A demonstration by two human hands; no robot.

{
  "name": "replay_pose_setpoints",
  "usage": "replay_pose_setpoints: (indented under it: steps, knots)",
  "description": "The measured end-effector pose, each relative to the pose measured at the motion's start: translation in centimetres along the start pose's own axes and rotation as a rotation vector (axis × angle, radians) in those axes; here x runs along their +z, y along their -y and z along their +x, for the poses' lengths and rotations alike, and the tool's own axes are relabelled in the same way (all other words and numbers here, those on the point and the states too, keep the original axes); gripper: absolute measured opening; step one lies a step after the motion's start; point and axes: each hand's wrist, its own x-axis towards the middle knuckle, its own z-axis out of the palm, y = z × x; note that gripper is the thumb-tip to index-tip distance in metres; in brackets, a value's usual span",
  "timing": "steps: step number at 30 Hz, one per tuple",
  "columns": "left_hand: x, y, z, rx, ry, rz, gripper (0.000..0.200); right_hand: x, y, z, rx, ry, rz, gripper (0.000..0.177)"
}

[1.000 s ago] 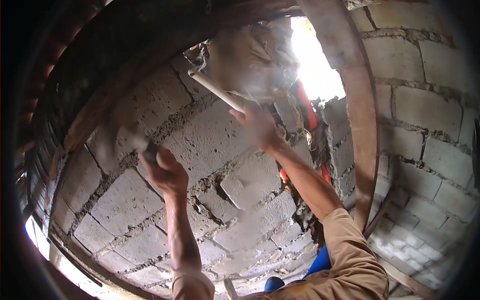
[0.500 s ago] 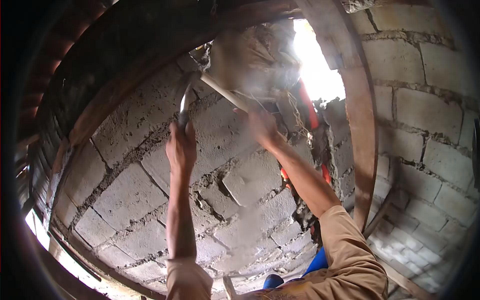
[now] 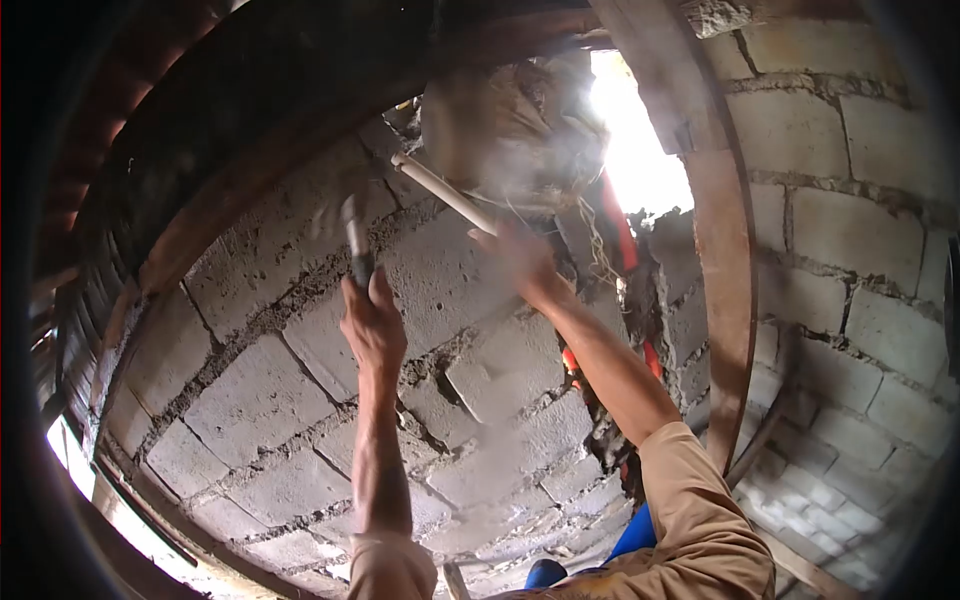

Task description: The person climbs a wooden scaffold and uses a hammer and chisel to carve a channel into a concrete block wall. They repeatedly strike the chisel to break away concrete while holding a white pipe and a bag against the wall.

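My left hand [image 3: 374, 325] is closed around the dark grip of a hammer [image 3: 355, 228], whose head is smeared by motion. The hammer is apart from the end of a pale, rod-like chisel [image 3: 440, 190]. My right hand [image 3: 520, 265], partly blurred, wraps the chisel's lower part; the flared end points up and left, and its working tip is hidden behind the hand. Behind both hands rises a grey block wall [image 3: 490, 370] with rough mortar joints. A broken vertical channel in it holds a red-orange conduit [image 3: 620, 230], just right of my right hand.
A bulging, dirty sack [image 3: 520, 130] sits above my right hand beside a bright opening [image 3: 645, 140]. A wooden post [image 3: 725, 260] stands to the right, before another block wall [image 3: 850, 210]. Dark timber beams [image 3: 250, 160] arch overhead. Thin strands hang beside the conduit.
The hammer head has come away from the chisel's flared end, toward the left and down. My left hand is slightly lower and further right. My right hand and the chisel stay nearly in place.
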Motion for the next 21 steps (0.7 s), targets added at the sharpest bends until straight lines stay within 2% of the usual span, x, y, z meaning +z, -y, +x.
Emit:
replay_pose_setpoints:
  steps: [1,2,3,5,6,7,8,10,11,14,15,18,19,21]
  knots:
    - [0.3,0.2,-1.1,0.152,-0.152,-0.068,0.032,-0.3,0.1,0.4,-0.022,0.02,-0.059,0.029]
    - [1.4,1.0,-1.2,0.227,-0.208,-0.084,0.032,-0.5,0.2,0.7,-0.046,0.039,-0.118,0.029]
    - [2.5,2.7,-1.5,0.295,-0.262,-0.09,0.032,-0.1,0.2,0.4,0.029,0.051,-0.029,0.03]
    - [4.6,3.7,-0.2,0.464,-0.344,0.012,0.035,1.1,-0.6,0.1,-0.09,-0.014,-0.081,0.032]
    - [3.7,2.1,0.6,-0.083,0.083,0.19,0.038,2.2,-2.2,-0.3,-0.278,-0.091,-0.223,0.033]
    - [2.7,0.8,0.4,-0.125,0.076,0.141,0.039,1.8,-2.2,0.2,-0.301,-0.089,-0.265,0.034]
    - [2.5,0.0,0.6,-0.15,0.07,0.086,0.041,1.5,-2.3,0.8,-0.324,-0.089,-0.307,0.035]
    - [2.6,0.3,-1.9,-0.031,-0.108,-0.061,0.041,-1.5,1.1,1.2,-0.026,0.119,-0.17,0.036]
    - [3.0,0.3,-2.2,0.041,-0.205,-0.139,0.041,-2.0,1.4,1.7,-0.035,0.119,-0.174,0.036]
    - [5.4,2.3,-1.6,0.259,-0.329,-0.164,0.036,-1.5,1.2,1.4,-0.109,0.088,-0.185,0.038]
    - [5.1,1.7,-0.3,0.041,-0.099,-0.013,0.038,-0.6,0.0,1.0,-0.171,0.036,-0.195,0.039]
    - [2.9,-2.3,2.2,-0.147,0.11,0.036,0.044,-1.1,1.6,3.2,0.03,0.06,0.031,0.047]
    - [2.9,-1.9,2.4,-0.018,0.028,0.024,0.044,-2.2,3.0,4.3,0.249,0.23,0.249,0.049]
    - [1.7,-2.2,1.8,-0.084,0.01,-0.145,0.042,-2.4,3.7,5.4,0.348,0.314,0.416,0.051]
